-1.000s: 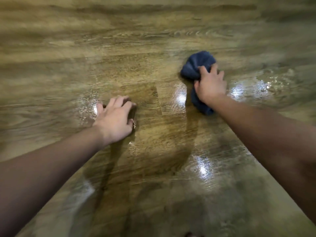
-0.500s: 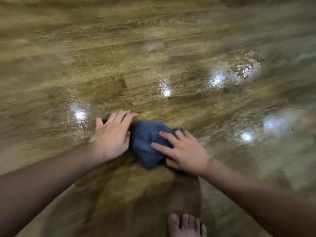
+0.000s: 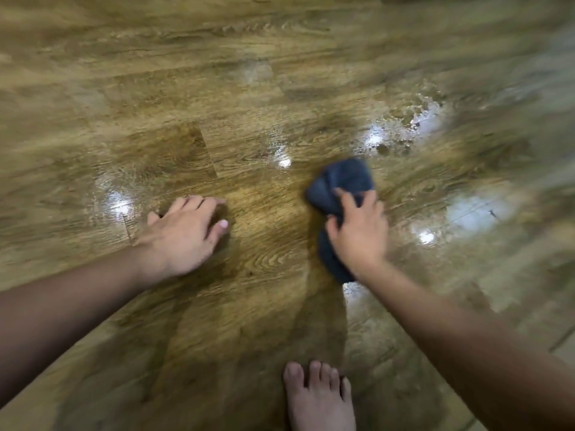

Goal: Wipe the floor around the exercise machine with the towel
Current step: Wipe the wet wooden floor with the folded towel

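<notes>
A bunched dark blue towel (image 3: pixel 345 181) lies on the glossy wood-grain floor (image 3: pixel 217 104), right of centre. My right hand (image 3: pixel 357 231) presses down on it, fingers spread over the cloth, which sticks out beyond the fingertips and below the wrist. Apart from it, my left hand (image 3: pixel 183 234) rests flat on the floor to the left, fingers straight, holding nothing. No exercise machine is in sight.
My bare foot (image 3: pixel 317 399) stands on the floor at the bottom centre. Wet patches and droplets (image 3: pixel 407 126) glisten at the upper right, with bright light reflections across the boards.
The towel and my right hand have slid to the right, away from my left hand, which stays planted. The foot shows more fully at the bottom.
</notes>
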Motion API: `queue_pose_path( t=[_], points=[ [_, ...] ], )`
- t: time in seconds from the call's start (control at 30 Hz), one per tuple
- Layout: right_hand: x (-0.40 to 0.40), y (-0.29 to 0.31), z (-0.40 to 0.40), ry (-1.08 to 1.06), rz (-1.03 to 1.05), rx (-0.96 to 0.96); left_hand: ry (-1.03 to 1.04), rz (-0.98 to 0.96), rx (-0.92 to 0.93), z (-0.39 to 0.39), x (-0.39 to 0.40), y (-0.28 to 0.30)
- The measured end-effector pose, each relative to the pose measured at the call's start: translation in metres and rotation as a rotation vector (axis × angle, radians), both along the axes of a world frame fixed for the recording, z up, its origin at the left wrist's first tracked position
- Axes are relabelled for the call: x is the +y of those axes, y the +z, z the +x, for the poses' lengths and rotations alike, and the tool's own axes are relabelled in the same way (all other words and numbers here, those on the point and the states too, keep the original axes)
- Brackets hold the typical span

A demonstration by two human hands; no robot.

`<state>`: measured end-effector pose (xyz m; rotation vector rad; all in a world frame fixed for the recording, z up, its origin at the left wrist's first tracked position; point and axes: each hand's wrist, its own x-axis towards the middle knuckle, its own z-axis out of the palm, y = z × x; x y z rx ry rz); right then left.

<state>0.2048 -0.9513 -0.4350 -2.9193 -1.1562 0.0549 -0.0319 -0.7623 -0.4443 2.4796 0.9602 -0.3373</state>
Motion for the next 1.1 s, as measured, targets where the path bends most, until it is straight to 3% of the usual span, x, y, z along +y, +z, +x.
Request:
queue_pose_path(
  t=[0.17,0.23,0.3,0.4,0.6,0.77,0.9,1.0,1.1],
  points=[
    [-0.014,-0.003,-0.118,0.598,-0.042,0.167,0.053,-0.054,-0.018,0.014,0.001,0.000],
    [-0.019,-0.006,-0.124,0.777,-0.102,0.176,0.041,-0.048,-0.023,0.013,-0.001,-0.001],
    [-0.022,-0.007,-0.101,0.813,-0.094,0.154,0.005,-0.058,-0.030,0.006,-0.003,-0.002],
    [-0.038,-0.005,-0.038,0.623,-0.050,0.164,-0.047,-0.025,0.000,-0.018,-0.008,0.001],
    [-0.095,0.006,0.119,-0.157,-0.036,0.095,-0.045,0.101,0.217,-0.075,-0.024,0.010],
    [-0.084,0.007,0.145,-0.456,-0.087,0.134,-0.008,0.151,0.323,-0.095,-0.034,0.014],
    [-0.049,0.003,0.083,-0.453,0.047,0.125,-0.152,0.099,0.402,-0.097,-0.019,0.033],
    [-0.020,-0.003,0.035,-0.256,0.112,0.129,-0.268,0.066,0.430,-0.113,-0.002,0.060],
    [0.013,-0.006,0.005,-0.062,0.082,0.148,-0.231,0.025,0.482,-0.141,0.010,0.078]
  ],
)
